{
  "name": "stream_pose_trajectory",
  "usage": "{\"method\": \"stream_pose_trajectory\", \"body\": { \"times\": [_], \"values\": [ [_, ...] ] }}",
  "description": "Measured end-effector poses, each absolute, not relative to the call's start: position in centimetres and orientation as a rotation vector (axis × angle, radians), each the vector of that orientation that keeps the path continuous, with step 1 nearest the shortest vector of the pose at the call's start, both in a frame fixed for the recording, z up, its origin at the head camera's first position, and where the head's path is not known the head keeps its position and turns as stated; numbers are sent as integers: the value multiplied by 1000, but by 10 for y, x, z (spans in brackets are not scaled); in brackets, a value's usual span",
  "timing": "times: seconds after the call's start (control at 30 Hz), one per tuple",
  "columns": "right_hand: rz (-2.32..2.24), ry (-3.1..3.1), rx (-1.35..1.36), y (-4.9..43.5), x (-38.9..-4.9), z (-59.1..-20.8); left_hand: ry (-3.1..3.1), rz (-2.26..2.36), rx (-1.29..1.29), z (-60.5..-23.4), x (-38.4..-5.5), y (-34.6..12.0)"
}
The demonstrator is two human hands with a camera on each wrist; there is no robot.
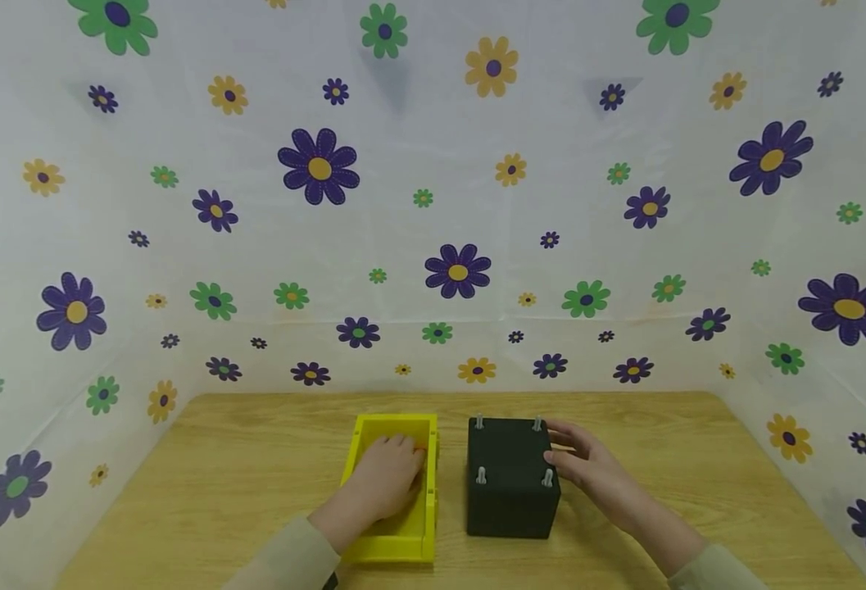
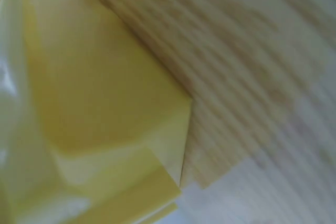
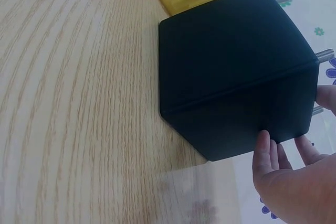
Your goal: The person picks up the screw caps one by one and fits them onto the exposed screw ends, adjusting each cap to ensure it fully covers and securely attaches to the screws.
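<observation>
In the head view my left hand (image 1: 392, 471) reaches down into a yellow plastic bin (image 1: 430, 524), back of the hand upward. Its fingertips are mostly hidden, and a small orange-red bit (image 1: 420, 453) shows beside them, too little to identify. To the right stands a black box-shaped block (image 1: 510, 508) with upright threaded metal studs (image 1: 481, 475) near its top corners. My right hand (image 1: 595, 471) rests against the block's right side, thumb by the top edge near a stud. In the right wrist view the fingers (image 3: 262, 153) touch the side face, loosely bent.
Both objects stand on a wood-grain table (image 1: 256, 459), a narrow gap between them. White sheeting with printed flowers (image 1: 403, 229) walls in the back and both sides. A small dark thing (image 1: 331, 582) shows under the left sleeve at the front edge.
</observation>
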State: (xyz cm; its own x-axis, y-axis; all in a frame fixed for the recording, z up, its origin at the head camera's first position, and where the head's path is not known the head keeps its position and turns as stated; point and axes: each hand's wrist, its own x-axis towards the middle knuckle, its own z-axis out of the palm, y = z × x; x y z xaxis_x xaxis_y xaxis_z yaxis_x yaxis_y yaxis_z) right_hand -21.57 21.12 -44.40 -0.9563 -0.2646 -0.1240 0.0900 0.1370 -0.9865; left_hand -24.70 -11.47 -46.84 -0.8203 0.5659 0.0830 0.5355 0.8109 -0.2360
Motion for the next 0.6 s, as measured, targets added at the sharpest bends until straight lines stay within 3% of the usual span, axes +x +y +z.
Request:
{"method": "stream_pose_trajectory", "body": {
  "times": [0.6],
  "values": [
    [-1898,2142,-191,211,-214,-442,-2819,358,-915,-463,-244,-114]
  ]
}}
